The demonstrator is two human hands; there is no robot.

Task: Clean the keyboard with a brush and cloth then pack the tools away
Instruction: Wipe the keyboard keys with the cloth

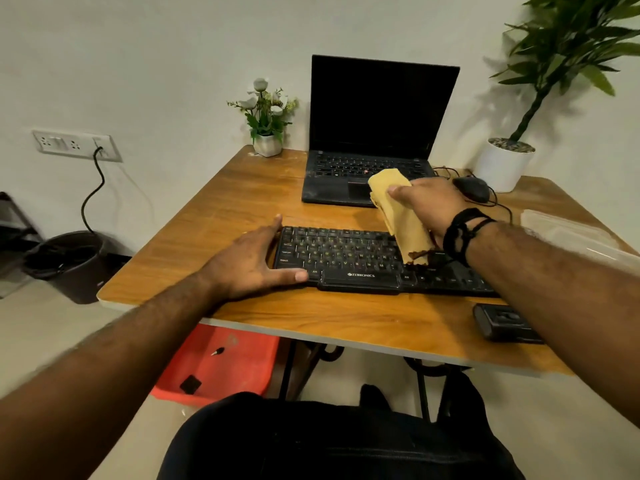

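The Zebronics keyboard [374,263] lies near the table's [242,202] front edge. The left hand [252,263], fingers straight, braces its left end; the right hand [427,199] grips a yellow cloth [403,220] above the keys. The dangling cloth could snag keycaps, or hard wiping could shove the keyboard toward the edge.

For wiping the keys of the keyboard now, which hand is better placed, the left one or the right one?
The right hand, probably. It already grips the yellow cloth, which hangs down over the keyboard. The left hand holds no cloth; it rests open against the keyboard's left end, where it can steady it.
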